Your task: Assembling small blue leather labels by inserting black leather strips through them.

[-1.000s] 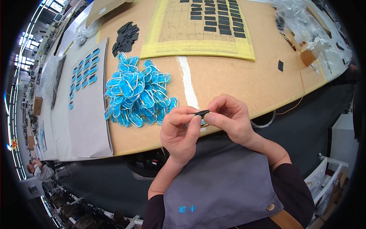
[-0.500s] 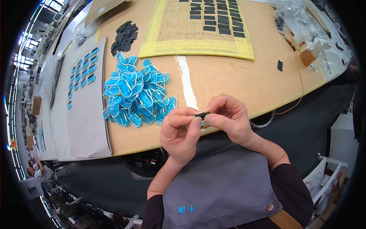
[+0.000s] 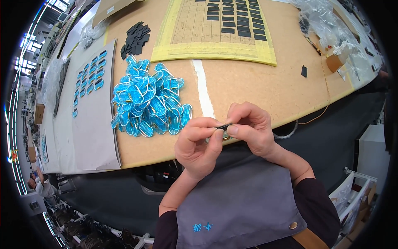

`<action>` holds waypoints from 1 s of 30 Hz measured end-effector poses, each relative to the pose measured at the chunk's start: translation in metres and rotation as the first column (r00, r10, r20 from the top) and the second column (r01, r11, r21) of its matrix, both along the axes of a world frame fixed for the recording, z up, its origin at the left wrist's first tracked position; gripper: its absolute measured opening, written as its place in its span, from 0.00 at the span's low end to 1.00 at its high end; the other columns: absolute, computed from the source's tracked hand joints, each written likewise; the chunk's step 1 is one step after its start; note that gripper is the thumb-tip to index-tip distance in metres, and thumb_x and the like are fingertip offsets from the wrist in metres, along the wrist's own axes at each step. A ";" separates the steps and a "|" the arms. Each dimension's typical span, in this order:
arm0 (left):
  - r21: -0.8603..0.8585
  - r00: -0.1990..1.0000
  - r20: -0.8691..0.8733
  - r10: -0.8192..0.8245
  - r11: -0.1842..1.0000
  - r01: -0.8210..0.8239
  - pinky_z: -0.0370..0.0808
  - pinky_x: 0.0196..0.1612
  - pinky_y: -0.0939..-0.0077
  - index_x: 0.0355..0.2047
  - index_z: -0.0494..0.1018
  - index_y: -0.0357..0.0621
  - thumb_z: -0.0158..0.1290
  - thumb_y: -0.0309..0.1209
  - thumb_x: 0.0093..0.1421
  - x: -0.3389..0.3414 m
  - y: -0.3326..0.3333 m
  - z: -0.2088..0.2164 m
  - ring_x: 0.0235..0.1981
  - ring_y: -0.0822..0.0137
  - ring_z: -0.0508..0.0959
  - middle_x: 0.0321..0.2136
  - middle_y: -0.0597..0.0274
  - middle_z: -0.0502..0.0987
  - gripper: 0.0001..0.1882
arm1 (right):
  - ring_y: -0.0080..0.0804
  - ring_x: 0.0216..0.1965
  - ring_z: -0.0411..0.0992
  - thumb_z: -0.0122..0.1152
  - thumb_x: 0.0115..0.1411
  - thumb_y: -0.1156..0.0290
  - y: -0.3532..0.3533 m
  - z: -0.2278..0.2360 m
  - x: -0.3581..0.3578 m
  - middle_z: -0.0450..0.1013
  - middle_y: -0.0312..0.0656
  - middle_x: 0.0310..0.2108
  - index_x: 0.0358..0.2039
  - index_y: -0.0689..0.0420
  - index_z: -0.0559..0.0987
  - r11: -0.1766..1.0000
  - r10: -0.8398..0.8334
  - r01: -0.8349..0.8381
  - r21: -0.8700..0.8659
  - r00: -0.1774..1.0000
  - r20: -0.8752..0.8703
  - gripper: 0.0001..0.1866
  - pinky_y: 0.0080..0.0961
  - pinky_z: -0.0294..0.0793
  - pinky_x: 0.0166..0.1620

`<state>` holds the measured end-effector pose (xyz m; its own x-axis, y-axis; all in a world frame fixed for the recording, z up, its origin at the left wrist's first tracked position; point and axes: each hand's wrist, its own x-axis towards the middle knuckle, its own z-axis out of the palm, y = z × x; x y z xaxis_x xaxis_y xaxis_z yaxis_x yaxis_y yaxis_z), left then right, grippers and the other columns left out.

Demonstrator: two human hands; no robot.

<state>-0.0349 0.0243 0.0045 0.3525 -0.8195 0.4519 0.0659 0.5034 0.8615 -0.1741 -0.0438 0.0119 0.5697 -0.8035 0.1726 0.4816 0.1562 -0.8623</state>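
Near the table's front edge, a small thin black piece (image 3: 224,126) is pinched between my two hands. My left hand (image 3: 198,143) grips its left end with thumb and fingers. On its right end, the thumb and bent forefinger of my right hand (image 3: 253,129) are closed. Partly hidden beneath my fingers lies a small item with a gold-coloured edge (image 3: 226,138); its kind cannot be made out. Left of my hands is a heap of blue oval pieces with pale rims (image 3: 149,101).
A pile of black rectangles (image 3: 135,40) lies behind the heap. More rectangles sit in rows on a yellow-bordered board (image 3: 213,57). Grey cardboard (image 3: 95,133) at left carries rows of blue ovals with black pieces. Clear plastic (image 3: 327,29) and a lone black piece (image 3: 304,71) are at right.
Both hands have shifted slightly to the right with the black piece between them. The piece now slants a little more, its right end higher.
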 end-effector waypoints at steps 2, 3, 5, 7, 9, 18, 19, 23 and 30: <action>-0.002 1.000 -0.002 -0.001 1.000 0.001 0.72 0.40 0.80 0.37 0.69 0.37 0.55 0.12 0.55 0.000 0.000 -0.001 0.38 0.69 0.75 0.38 0.51 0.75 0.12 | 0.14 0.33 0.69 0.59 0.59 0.81 -0.001 -0.001 -0.001 0.73 0.33 0.31 0.36 0.60 0.76 1.000 0.002 -0.002 -0.029 1.000 0.007 0.05 0.14 0.69 0.36; -0.005 1.000 -0.003 0.000 1.000 0.000 0.72 0.40 0.80 0.37 0.69 0.37 0.55 0.12 0.55 0.000 0.000 -0.001 0.38 0.69 0.75 0.38 0.51 0.75 0.12 | 0.14 0.33 0.69 0.59 0.59 0.81 -0.001 -0.001 -0.001 0.73 0.33 0.31 0.36 0.60 0.76 1.000 0.003 -0.003 -0.029 1.000 0.007 0.05 0.14 0.69 0.36; 0.000 1.000 0.009 0.008 1.000 -0.008 0.72 0.39 0.80 0.37 0.69 0.37 0.55 0.12 0.55 0.000 0.001 -0.001 0.37 0.69 0.75 0.38 0.51 0.75 0.12 | 0.14 0.32 0.69 0.60 0.59 0.81 -0.001 -0.001 -0.003 0.72 0.32 0.31 0.35 0.60 0.76 0.999 0.016 -0.016 -0.029 1.000 -0.015 0.04 0.14 0.68 0.35; 0.005 1.000 0.019 0.011 1.000 -0.011 0.72 0.39 0.81 0.37 0.69 0.37 0.55 0.12 0.55 0.000 0.000 -0.001 0.37 0.69 0.75 0.38 0.51 0.75 0.12 | 0.14 0.32 0.69 0.60 0.59 0.80 -0.003 -0.001 -0.004 0.72 0.32 0.30 0.35 0.60 0.75 1.000 0.019 -0.019 -0.019 0.999 -0.034 0.05 0.14 0.68 0.35; 0.005 1.000 0.019 0.021 1.000 -0.021 0.73 0.38 0.81 0.37 0.69 0.37 0.55 0.11 0.54 -0.001 -0.002 0.000 0.36 0.69 0.76 0.38 0.51 0.75 0.13 | 0.13 0.31 0.69 0.60 0.58 0.80 -0.004 0.001 -0.005 0.72 0.32 0.30 0.35 0.61 0.75 1.000 0.025 -0.025 -0.008 0.998 -0.051 0.05 0.13 0.68 0.34; -0.054 0.995 0.096 0.025 0.998 -0.020 0.71 0.34 0.81 0.35 0.70 0.37 0.56 0.12 0.53 0.001 -0.004 0.004 0.35 0.69 0.76 0.36 0.51 0.76 0.12 | 0.14 0.31 0.69 0.64 0.55 0.80 -0.011 0.014 -0.009 0.73 0.32 0.29 0.32 0.61 0.77 0.992 0.014 -0.043 -0.120 0.973 -0.232 0.05 0.14 0.68 0.34; -0.054 0.995 0.095 0.024 0.998 -0.019 0.71 0.34 0.81 0.35 0.70 0.37 0.56 0.12 0.53 0.001 -0.004 0.004 0.35 0.69 0.76 0.36 0.51 0.76 0.12 | 0.14 0.31 0.69 0.63 0.55 0.81 -0.012 0.014 -0.009 0.73 0.32 0.29 0.32 0.61 0.77 0.991 0.011 -0.040 -0.130 0.977 -0.213 0.05 0.14 0.68 0.34; -0.055 0.996 0.079 0.034 0.998 -0.029 0.71 0.34 0.82 0.35 0.70 0.38 0.56 0.12 0.53 -0.002 -0.006 0.004 0.34 0.69 0.75 0.36 0.51 0.76 0.12 | 0.14 0.31 0.68 0.62 0.55 0.82 -0.011 0.008 -0.007 0.72 0.32 0.29 0.32 0.61 0.77 0.989 -0.004 -0.019 -0.147 0.987 -0.159 0.05 0.14 0.68 0.34; -0.004 1.000 0.012 -0.002 1.000 0.002 0.72 0.35 0.81 0.35 0.71 0.37 0.57 0.12 0.53 -0.002 -0.003 0.004 0.34 0.69 0.76 0.36 0.50 0.77 0.12 | 0.16 0.30 0.67 0.61 0.53 0.83 -0.011 0.007 -0.006 0.71 0.33 0.28 0.31 0.60 0.76 0.980 -0.035 0.006 -0.200 0.989 -0.142 0.06 0.16 0.67 0.33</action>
<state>-0.0372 0.0218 0.0088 0.3451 -0.8184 0.4594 0.0566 0.5068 0.8602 -0.1799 -0.0552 0.0188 0.5842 -0.7730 0.2472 0.3511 -0.0338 -0.9357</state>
